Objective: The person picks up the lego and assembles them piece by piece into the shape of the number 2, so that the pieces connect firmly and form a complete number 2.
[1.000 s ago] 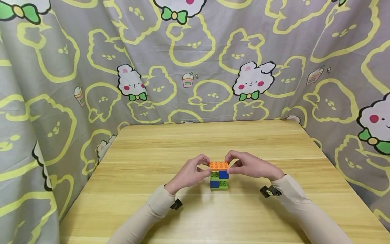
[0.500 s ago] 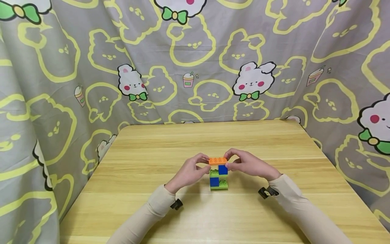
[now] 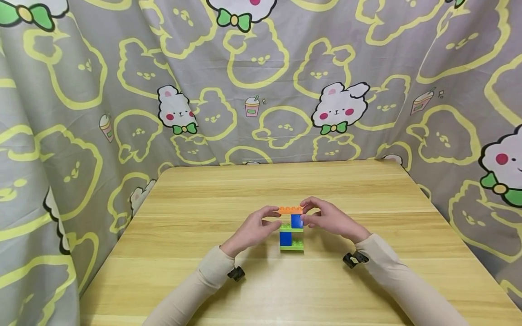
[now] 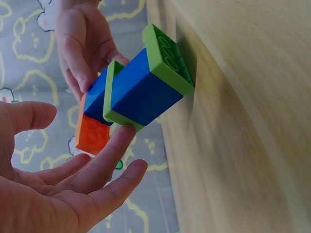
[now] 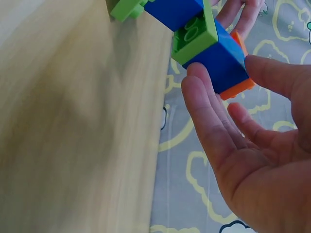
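A small stack of toy building bricks [image 3: 286, 238] stands in front of me between both hands. A green base plate carries a blue brick, then a second green plate, another blue brick [image 3: 297, 221] and an orange plate [image 3: 291, 210] on top. My right hand [image 3: 337, 220] pinches the upper blue brick, thumb near the orange plate and fingertips at the far face. My left hand [image 3: 253, 230] has its fingers spread; one fingertip touches the upper green plate [image 4: 110, 92] in the left wrist view. Whether the base touches the table I cannot tell.
The wooden table [image 3: 253, 190] extends around the stack. A grey curtain [image 3: 228, 90] with yellow outlines and cartoon animals hangs behind the table and along its sides. Black straps [image 3: 355, 259] sit at both wrists.
The stack's top has risen in view and tilted, so the orange plate now shows nearly edge-on. My right hand moved slightly up and left; the left hand barely shifted.
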A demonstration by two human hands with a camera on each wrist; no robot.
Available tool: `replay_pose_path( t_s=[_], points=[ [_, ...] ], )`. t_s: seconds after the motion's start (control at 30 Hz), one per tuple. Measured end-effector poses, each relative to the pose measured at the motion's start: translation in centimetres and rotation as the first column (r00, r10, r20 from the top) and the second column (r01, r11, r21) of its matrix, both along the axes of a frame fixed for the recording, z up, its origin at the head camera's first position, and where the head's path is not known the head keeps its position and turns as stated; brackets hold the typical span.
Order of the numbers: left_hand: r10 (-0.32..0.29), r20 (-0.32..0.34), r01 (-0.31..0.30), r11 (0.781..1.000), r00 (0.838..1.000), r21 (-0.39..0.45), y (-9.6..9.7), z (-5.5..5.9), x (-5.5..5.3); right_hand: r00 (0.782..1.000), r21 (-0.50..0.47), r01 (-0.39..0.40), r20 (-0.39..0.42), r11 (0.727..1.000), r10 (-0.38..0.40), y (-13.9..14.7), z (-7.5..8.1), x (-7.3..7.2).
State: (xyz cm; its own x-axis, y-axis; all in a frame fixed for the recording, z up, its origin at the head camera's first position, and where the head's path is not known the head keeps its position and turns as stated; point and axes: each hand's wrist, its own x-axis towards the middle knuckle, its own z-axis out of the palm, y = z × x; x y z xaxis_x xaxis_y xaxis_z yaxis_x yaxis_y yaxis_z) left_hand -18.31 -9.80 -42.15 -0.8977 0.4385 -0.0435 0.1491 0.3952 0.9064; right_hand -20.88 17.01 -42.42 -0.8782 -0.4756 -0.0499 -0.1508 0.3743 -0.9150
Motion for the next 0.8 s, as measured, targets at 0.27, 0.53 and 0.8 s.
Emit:
replay_pose_path(
  t_s=[0.27,0.53,0.8],
  points=[
    [0.012,0.063,-0.012,1.000,0.998,0.006,-0.2,-0.5,-0.5,0.998,-0.031,0.030,0.063,0.999,-0.028,-0.2,-0.7,-0.2],
    [0.002,0.086,-0.002,1.000,0.996,-0.005,-0.4,-1.0,-0.9,0.994,-0.011,0.019,0.105,1.000,-0.018,-0.3,-1.3,-0.5],
    [0.019,0.080,-0.016,0.999,0.997,-0.029,-0.5,-1.7,-1.2,0.992,0.025,0.003,0.125,1.000,-0.006,-0.6,-2.1,-0.7]
  ],
)
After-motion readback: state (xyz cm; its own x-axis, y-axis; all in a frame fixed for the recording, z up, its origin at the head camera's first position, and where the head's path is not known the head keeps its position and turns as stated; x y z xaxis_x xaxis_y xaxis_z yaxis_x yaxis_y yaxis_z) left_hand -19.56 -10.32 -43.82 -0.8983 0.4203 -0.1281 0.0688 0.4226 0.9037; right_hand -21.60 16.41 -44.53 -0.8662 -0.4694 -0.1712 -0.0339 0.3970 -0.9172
